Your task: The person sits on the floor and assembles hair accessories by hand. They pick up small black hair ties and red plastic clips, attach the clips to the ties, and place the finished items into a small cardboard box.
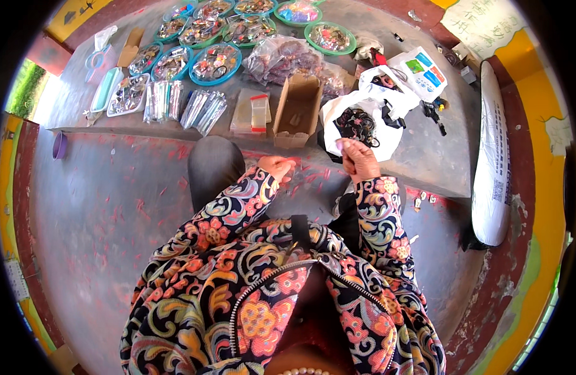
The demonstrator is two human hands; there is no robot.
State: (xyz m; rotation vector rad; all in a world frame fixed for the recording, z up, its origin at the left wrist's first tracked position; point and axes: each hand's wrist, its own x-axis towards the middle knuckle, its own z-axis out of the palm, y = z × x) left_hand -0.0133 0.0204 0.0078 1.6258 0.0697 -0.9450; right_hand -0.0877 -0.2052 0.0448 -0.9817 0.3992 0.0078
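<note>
**Head view: right hand (361, 161) near an open white plastic bag (389, 142)**

The right hand is mostly closed, thumb and forefinger pinched, before the bag and its dark tangle (357, 127). The left hand (277, 167) curls in front of the cardboard box (292, 141). Whether either grips anything cannot be told. Bag and box rest on the grey platform (435, 153).

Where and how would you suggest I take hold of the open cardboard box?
I would probably pinch the cardboard box by its near wall's rim, coming from the person's side: the top is open, that wall faces the left hand, and the white bag crowds the right side.
</note>
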